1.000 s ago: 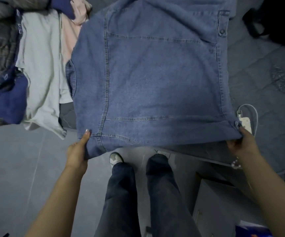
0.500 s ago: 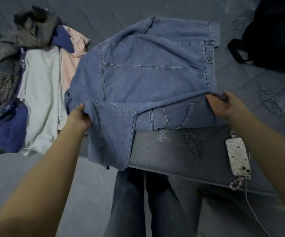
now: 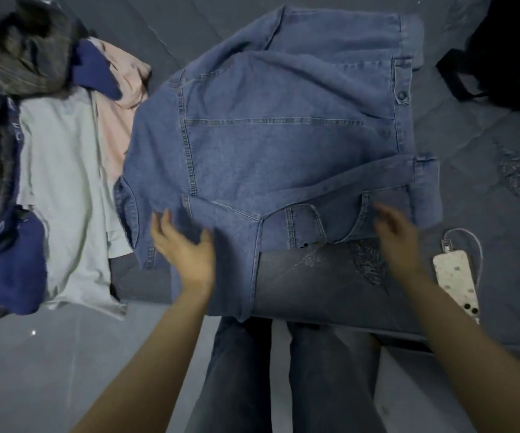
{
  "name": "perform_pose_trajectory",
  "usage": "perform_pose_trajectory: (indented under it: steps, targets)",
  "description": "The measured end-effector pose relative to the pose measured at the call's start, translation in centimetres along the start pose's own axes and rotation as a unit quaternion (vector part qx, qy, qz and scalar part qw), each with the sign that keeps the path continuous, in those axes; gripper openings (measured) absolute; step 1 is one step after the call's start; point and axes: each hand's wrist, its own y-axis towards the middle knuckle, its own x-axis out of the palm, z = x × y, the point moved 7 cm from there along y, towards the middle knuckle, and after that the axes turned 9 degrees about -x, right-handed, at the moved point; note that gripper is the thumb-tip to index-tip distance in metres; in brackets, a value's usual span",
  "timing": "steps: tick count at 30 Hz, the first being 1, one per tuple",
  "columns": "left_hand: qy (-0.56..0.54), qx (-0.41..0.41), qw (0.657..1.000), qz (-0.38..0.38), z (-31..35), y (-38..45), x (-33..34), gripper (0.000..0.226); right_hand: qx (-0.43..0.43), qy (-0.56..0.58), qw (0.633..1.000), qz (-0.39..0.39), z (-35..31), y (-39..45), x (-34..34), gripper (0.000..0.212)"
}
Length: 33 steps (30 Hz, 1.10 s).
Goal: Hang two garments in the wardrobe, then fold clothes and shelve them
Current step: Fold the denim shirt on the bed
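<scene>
The denim garment [image 3: 277, 145] lies on the grey bed [image 3: 330, 276], between a clothes pile [image 3: 62, 182] and a phone [image 3: 457, 282]. Left hand [image 3: 183, 245] and right hand [image 3: 396, 232] are spread, released, above its folded hem.

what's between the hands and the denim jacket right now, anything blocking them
Nothing visible. The left hand and right hand are open right over the near edge of the denim jacket. The phone lies off to the right, apart from both.
</scene>
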Motion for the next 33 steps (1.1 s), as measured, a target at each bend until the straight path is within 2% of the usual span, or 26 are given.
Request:
perform_pose_trajectory:
  steps: [1,3,5,7,9,10,12,15,19,21,23,24,25,28,30,31,33]
  targets:
    - [0.036,0.06,0.997,-0.013,1.0,-1.5,0.8,0.063,-0.033,-0.039,0.999,-0.019,0.1,-0.8,0.1,0.035]
    - [0.084,0.185,0.974,-0.104,2.8,-4.2,4.0,0.055,-0.108,-0.149,0.982,-0.05,0.0,-1.4,0.0,0.041]
    - [0.149,0.314,0.914,-0.208,4.2,-6.8,8.3,0.052,-0.194,-0.272,0.939,-0.088,-0.1,-0.5,-0.3,0.049]
    - [0.246,0.423,0.839,-0.239,5.2,-8.1,12.7,0.051,-0.247,-0.362,0.89,-0.128,-0.2,1.3,0.0,0.054]
    - [0.363,0.434,0.79,-0.237,4.7,-7.3,16.7,0.053,-0.246,-0.434,0.849,-0.173,0.9,3.9,-0.1,0.057]
    - [0.412,0.406,0.783,-0.228,4.1,-6.1,18.1,0.055,-0.234,-0.461,0.832,-0.2,2.0,5.1,-0.3,0.058]
    - [0.47,0.346,0.785,-0.207,2.4,-3.6,19.8,0.056,-0.214,-0.492,0.81,-0.237,4.5,6.8,-0.6,0.064]
    - [0.483,0.327,0.787,-0.202,1.3,-2.4,20.8,0.055,-0.216,-0.508,0.8,-0.237,6.5,7.9,-0.1,0.065]
    - [0.457,0.319,0.788,-0.26,1.8,-2.7,20.7,0.056,-0.212,-0.508,0.803,-0.226,6.2,7.4,0.3,0.064]
    - [0.381,0.299,0.814,-0.32,2.8,-2.7,19.7,0.058,-0.209,-0.476,0.827,-0.212,4.9,7.0,0.3,0.06]
    - [0.218,0.235,0.879,-0.353,4.5,-2.4,16.9,0.045,-0.197,-0.415,0.869,-0.182,3.0,6.1,0.7,0.059]
    - [0.14,0.212,0.909,-0.331,5.1,-2.0,14.9,0.036,-0.202,-0.388,0.884,-0.166,1.8,5.3,1.1,0.057]
    - [0.086,0.198,0.937,-0.277,5.1,-1.3,12.2,0.031,-0.214,-0.364,0.893,-0.156,0.5,4.1,1.9,0.054]
    - [0.03,0.139,0.989,-0.047,2.4,0.9,2.9,0.021,-0.229,-0.279,0.91,-0.206,-2.6,-0.2,6.6,0.046]
    - [0.052,0.053,0.993,0.091,-1.5,2.5,-2.8,0.02,-0.213,-0.213,0.914,-0.272,-4.1,-3.0,11.0,0.037]
    - [0.076,0.001,0.988,0.132,-3.5,3.1,-4.8,0.025,-0.203,-0.19,0.911,-0.303,-4.8,-4.1,13.3,0.034]
    - [0.115,-0.077,0.981,0.139,-7.2,4.2,-6.9,0.04,-0.207,-0.167,0.896,-0.355,-6.1,-5.9,18.1,0.033]
